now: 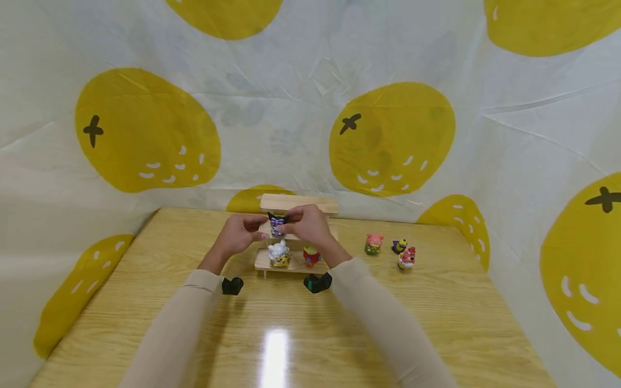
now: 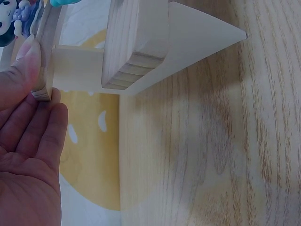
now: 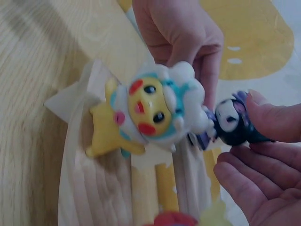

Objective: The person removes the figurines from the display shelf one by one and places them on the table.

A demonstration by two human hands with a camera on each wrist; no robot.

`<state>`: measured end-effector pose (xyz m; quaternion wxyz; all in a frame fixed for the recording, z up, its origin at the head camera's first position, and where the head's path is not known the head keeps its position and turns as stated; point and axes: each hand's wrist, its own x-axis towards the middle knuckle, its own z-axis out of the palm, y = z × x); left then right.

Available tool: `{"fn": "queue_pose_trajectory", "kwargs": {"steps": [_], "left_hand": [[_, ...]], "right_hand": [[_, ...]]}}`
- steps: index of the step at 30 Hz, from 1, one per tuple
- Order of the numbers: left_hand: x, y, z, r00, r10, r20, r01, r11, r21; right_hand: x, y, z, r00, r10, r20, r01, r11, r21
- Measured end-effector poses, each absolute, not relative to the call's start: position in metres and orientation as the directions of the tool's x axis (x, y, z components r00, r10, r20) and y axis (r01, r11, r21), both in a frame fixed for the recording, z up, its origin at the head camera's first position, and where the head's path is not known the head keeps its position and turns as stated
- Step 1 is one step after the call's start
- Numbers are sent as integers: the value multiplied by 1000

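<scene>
By the right hand [image 1: 310,224], the dark-eared figurine [image 1: 277,224] was pinched at its head, upright at the middle shelf [image 2: 44,70], whose end was gripped by the left hand [image 1: 236,235] (presumably for steadiness).

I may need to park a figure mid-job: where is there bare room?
Bare table lies left of the left sleeve, between the sleeves, and from the rightmost figure to the right cloth. The top shelf looks bare too. Crowded: the middle shelf, with the left hand, right hand and dark figure; the lower shelf, holding two figures.
</scene>
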<state>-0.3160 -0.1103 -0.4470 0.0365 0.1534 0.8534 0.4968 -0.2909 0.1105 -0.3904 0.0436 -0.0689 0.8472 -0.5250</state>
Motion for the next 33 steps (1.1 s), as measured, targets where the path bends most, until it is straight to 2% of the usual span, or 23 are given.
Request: {"fn": "queue_pose_trajectory", "kwargs": {"steps": [11, 23, 33], "left_hand": [[-318, -107, -453, -952, 295, 87, 225, 474, 851], [-318, -104, -449, -953, 290, 87, 224, 481, 848], [-318, -106, -450, -956, 278, 97, 228, 486, 844]], "right_hand": [[-294, 99, -401, -991, -134, 31, -88, 446, -891], [-296, 99, -398, -992, -102, 70, -114, 529, -841], [-294, 109, -391, -991, -110, 74, -119, 504, -855]]}}
